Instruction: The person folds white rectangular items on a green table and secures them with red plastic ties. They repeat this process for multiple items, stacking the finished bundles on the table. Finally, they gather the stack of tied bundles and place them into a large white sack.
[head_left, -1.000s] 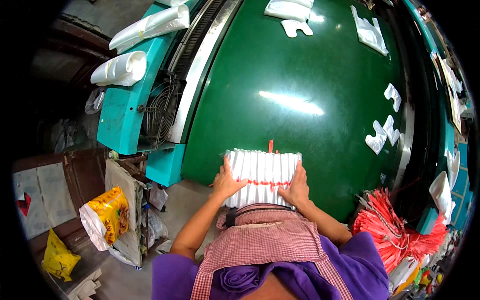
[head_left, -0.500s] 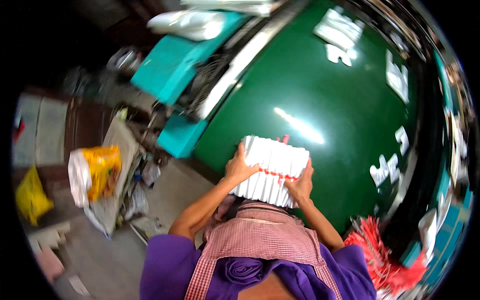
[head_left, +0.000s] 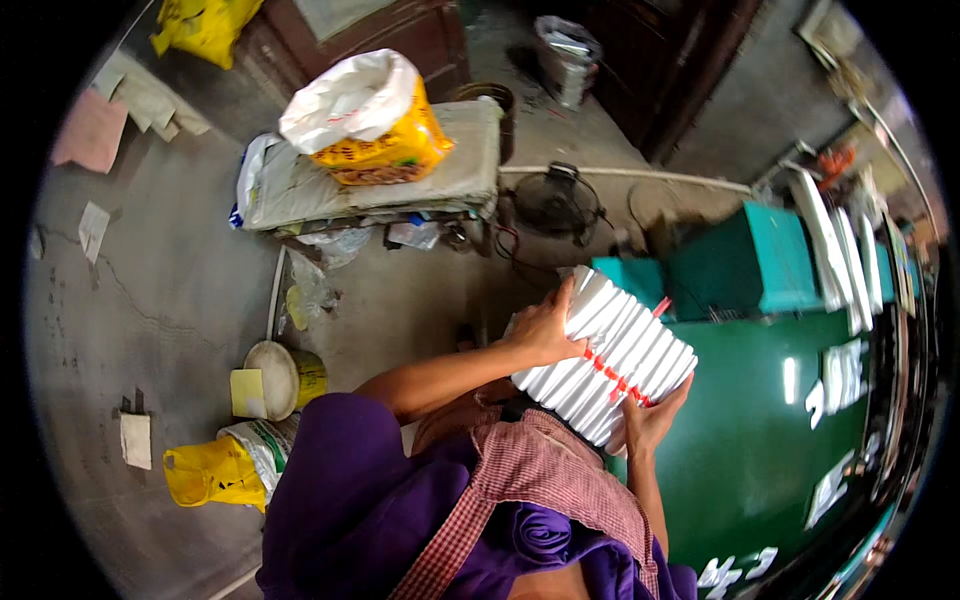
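Between our two hands we hold one stack point(head_left: 610, 355) of white flat pieces, lifted clear, over the near left edge of the green table point(head_left: 760, 440). Our left hand point(head_left: 545, 328) presses its upper end with fingers curled over the top piece; our right hand point(head_left: 650, 420) cups the lower end, fingers closed against it. A line of red marks crosses the stack. Below us, on the floor, lie one yellow bag point(head_left: 205, 472) and one round tub point(head_left: 280, 378) with a pale square on its rim. Farther off, a platform point(head_left: 450, 180) carries one yellow sack point(head_left: 375, 120) with a white top. Beyond it, at the far left corner, sits another yellow bag point(head_left: 200, 25). Several white cut shapes point(head_left: 835, 372) lie scattered on the table; we cannot count them surely.
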